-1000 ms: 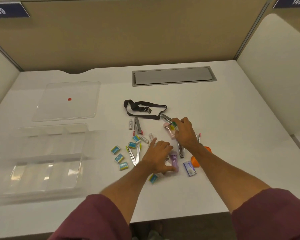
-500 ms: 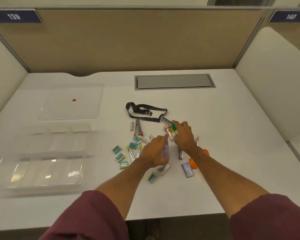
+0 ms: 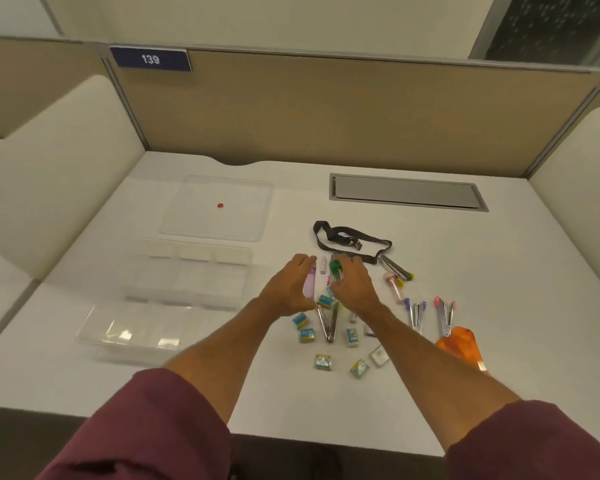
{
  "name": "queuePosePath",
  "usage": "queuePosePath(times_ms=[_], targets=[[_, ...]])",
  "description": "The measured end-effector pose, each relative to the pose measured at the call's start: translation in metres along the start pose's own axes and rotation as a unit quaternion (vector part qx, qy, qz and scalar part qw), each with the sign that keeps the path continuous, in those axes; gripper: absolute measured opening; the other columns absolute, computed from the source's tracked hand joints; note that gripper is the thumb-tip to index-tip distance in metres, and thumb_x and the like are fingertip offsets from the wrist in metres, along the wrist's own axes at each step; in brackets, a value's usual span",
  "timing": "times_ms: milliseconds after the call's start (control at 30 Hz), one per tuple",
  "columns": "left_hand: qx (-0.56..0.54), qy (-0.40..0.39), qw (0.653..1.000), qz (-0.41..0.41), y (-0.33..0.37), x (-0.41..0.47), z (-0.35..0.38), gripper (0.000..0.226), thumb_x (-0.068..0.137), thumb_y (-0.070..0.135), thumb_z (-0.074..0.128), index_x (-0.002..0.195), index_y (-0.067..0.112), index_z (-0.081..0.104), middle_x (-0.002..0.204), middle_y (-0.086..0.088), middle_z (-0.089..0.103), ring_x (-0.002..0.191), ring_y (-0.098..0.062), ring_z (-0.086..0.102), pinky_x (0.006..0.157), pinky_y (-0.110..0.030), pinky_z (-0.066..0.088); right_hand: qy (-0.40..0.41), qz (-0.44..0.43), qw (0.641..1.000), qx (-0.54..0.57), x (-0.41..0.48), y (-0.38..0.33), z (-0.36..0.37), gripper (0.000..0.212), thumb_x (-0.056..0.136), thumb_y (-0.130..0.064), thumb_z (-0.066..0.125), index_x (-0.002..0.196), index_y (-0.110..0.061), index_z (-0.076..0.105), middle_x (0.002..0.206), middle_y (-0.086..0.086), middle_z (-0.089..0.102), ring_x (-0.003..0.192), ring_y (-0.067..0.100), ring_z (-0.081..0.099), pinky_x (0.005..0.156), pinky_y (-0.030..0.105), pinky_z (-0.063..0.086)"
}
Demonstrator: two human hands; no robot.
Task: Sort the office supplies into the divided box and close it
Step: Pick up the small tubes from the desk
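At frame centre, the left hand (image 3: 291, 289) grips a lilac stapler (image 3: 309, 285), the right hand (image 3: 352, 289) a green-tipped one (image 3: 336, 270), bound for the empty divided box (image 3: 174, 299) at left.

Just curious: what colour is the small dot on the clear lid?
Red: the dot on the clear plastic lid, head view.

One clear divided box (image 3: 160, 306) at the desk's left edge, one clear lid (image 3: 219, 209), one black strap (image 3: 347, 237), about six small staple boxes (image 3: 323, 362), several staplers (image 3: 444, 317), one orange item (image 3: 459, 344)
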State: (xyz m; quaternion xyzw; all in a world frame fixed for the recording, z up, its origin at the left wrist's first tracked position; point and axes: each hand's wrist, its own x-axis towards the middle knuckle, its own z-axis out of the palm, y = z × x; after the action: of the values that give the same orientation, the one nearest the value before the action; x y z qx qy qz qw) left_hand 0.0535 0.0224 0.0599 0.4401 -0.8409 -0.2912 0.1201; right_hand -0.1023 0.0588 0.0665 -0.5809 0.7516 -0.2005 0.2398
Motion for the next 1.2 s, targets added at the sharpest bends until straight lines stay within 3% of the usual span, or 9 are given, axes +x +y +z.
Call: queuePosePath(times_ms=[100,233,367,467,633,767,867,1000,1200], targets=[[0.017,0.003,1.0,-0.017,-0.031,-0.023,-0.018,0.094,0.066,0.031,0.083,0.143,0.014,0.033,0.14,-0.004,0.042,0.122,-0.02,0.046,0.09,-0.02,0.037,0.005,-0.032,0.999,0.001,-0.005,-0.033,0.025,0.053,0.08,-0.006,0.062,0.129,-0.01,0.045,0.122,0.013,0.047,0.112,0.027,0.049,0.088,0.031,0.042],[0.031,-0.001,0.999,-0.039,-0.069,-0.062,-0.039,0.093,0.065,0.034,0.082,0.143,0.016,0.033,0.14,-0.002,0.043,0.121,-0.021,0.047,0.093,-0.029,0.045,0.0,-0.038,0.999,0.013,-0.02,-0.075,0.059,0.052,0.081,-0.01,0.063,0.13,-0.011,0.045,0.118,0.013,0.048,0.106,0.028,0.053,0.084,0.033,0.045],[0.068,0.023,0.997,-0.029,-0.097,-0.093,-0.056,0.084,0.061,0.036,0.08,0.134,0.017,0.042,0.129,-0.001,0.05,0.106,-0.023,0.056,0.085,-0.033,0.052,0.0,-0.036,0.999,0.023,-0.036,-0.108,0.09,0.05,0.081,-0.012,0.065,0.127,-0.01,0.046,0.118,0.013,0.048,0.105,0.028,0.054,0.083,0.03,0.043],[0.085,0.03,0.996,-0.029,-0.116,-0.111,-0.062,0.077,0.059,0.039,0.08,0.125,0.017,0.048,0.12,0.0,0.055,0.098,-0.023,0.059,0.079,-0.028,0.05,-0.005,-0.034,0.999,0.028,-0.047,-0.126,0.11,0.049,0.08,-0.013,0.067,0.125,-0.009,0.047,0.119,0.013,0.046,0.103,0.029,0.054,0.082,0.031,0.045],[0.132,-0.003,0.991,-0.032,-0.14,-0.126,-0.061,0.078,0.06,0.044,0.079,0.127,0.016,0.051,0.122,-0.001,0.059,0.108,-0.021,0.055,0.094,-0.032,0.044,-0.014,-0.031,0.999,0.027,-0.058,-0.142,0.133,0.049,0.079,-0.013,0.069,0.124,-0.009,0.049,0.122,0.011,0.046,0.104,0.027,0.055,0.085,0.032,0.049],[0.152,-0.039,0.986,-0.05,-0.152,-0.133,-0.06,0.095,0.066,0.049,0.075,0.145,0.019,0.031,0.137,0.0,0.052,0.131,-0.022,0.041,0.116,-0.039,0.021,-0.027,-0.04,0.998,0.032,-0.059,-0.149,0.144,0.049,0.079,-0.02,0.07,0.123,-0.008,0.051,0.121,0.01,0.047,0.104,0.026,0.057,0.086,0.031,0.047],[0.159,-0.063,0.984,-0.059,-0.155,-0.133,-0.062,0.1,0.069,0.052,0.074,0.148,0.019,0.022,0.139,0.0,0.051,0.135,-0.023,0.037,0.118,-0.044,0.013,-0.068,-0.061,0.995,-0.028,-0.058,-0.154,0.153,0.046,0.08,-0.026,0.07,0.119,-0.007,0.052,0.119,0.011,0.047,0.098,0.029,0.058,0.082,0.034,0.047],[0.181,-0.105,0.976,-0.064,-0.158,-0.131,-0.068,0.104,0.072,0.048,0.075,0.15,0.017,0.015,0.142,-0.004,0.048,0.139,-0.023,0.032,0.118,-0.047,0.007,-0.114,-0.067,0.977,-0.169,-0.05,-0.162,0.164,0.044,0.082,-0.019,0.069,0.12,-0.008,0.049,0.121,0.012,0.046,0.094,0.032,0.06,0.069,0.033,0.042],[0.187,-0.126,0.972,-0.06,-0.155,-0.129,-0.066,0.087,0.076,0.043,0.073,0.145,0.018,0.027,0.135,-0.002,0.053,0.136,-0.021,0.035,0.118,-0.048,0.008,-0.126,-0.057,0.967,-0.213,-0.04,-0.166,0.177,0.038,0.091,-0.02,0.057,0.127,-0.009,0.05,0.122,0.013,0.05,0.107,0.032,0.057,0.077,0.033,0.043]])
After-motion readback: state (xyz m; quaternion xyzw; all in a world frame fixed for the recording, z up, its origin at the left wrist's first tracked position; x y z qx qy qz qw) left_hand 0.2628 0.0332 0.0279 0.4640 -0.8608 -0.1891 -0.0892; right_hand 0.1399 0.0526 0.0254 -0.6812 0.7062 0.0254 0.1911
